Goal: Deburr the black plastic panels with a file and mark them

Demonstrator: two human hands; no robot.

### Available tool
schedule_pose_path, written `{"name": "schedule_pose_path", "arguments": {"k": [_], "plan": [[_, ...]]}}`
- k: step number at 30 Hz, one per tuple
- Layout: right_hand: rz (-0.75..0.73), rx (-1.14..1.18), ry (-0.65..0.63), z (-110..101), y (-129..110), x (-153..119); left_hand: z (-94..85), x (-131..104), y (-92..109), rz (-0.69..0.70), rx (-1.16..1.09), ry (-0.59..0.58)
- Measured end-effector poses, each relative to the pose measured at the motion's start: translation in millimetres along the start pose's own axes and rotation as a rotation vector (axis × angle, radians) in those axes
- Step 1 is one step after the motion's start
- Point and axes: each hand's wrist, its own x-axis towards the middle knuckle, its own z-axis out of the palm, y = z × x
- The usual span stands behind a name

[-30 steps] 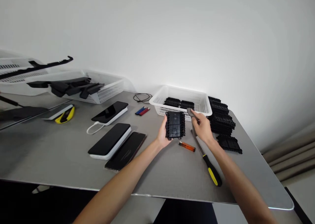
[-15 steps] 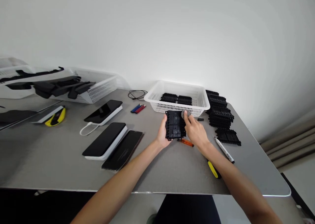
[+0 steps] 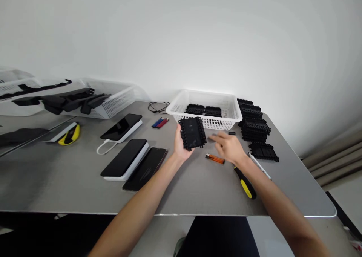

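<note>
A black ribbed plastic piece [image 3: 193,133] is held up in front of the white basket [image 3: 209,122], with my left hand [image 3: 181,146] gripping its left and lower edge. Just to the right of the piece is my right hand [image 3: 227,146], its fingers curled and the index finger pointing left, slightly blurred; whether something small is pinched there is hidden. Below the hands lies an orange lighter [image 3: 215,159]. A yellow-black screwdriver [image 3: 246,186] and a white marker [image 3: 259,165] lie beside my right forearm. Similar black pieces [image 3: 212,111] sit in the basket.
Stacked black pieces [image 3: 253,127] stand right of the basket, with a single one [image 3: 264,151] in front. On the left are phones [image 3: 121,127], a power bank [image 3: 126,159], blue and red lighters [image 3: 162,123], a cable [image 3: 158,106], and a basket of black parts [image 3: 118,101].
The held piece has moved left and up and turned to show a smoother face. My right hand has come off it and sits to its right, no longer touching it.
</note>
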Motion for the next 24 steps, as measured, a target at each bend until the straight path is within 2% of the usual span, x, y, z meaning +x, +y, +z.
{"name": "schedule_pose_path", "arguments": {"k": [2, 3, 5, 9, 12, 16, 19, 21, 24], "plan": [[0.097, 0.043, 0.191, -1, 6, 1, 3.8, -4, -9, -0.059, 0.015, -0.048], [0.132, 0.044, 0.243, 1, 7, 2, 5.6, -6, -13, -0.088, 0.022, -0.065], [0.169, -0.001, 0.245, 7, 6, 4, 8.4, -10, -22, -0.14, 0.034, -0.096], [0.206, -0.166, 0.051, 21, -5, 6, 10.0, -13, -29, -0.184, 0.037, -0.15], [0.188, -0.229, -0.079, 24, -15, 6, 9.6, -11, -24, -0.142, 0.015, -0.093], [0.064, -0.223, -0.231, 16, -24, 2, 9.1, -7, -7, -0.053, -0.035, -0.006], [-0.053, -0.168, -0.271, 7, -20, -1, 8.9, -5, 2, 0.008, -0.068, 0.029], [-0.085, -0.106, -0.198, 2, -13, -2, 9.0, -5, 3, 0.03, -0.072, 0.033], [-0.013, -0.03, 0.062, -1, -3, -2, 9.9, -7, -6, 0.003, -0.037, -0.025]]}}
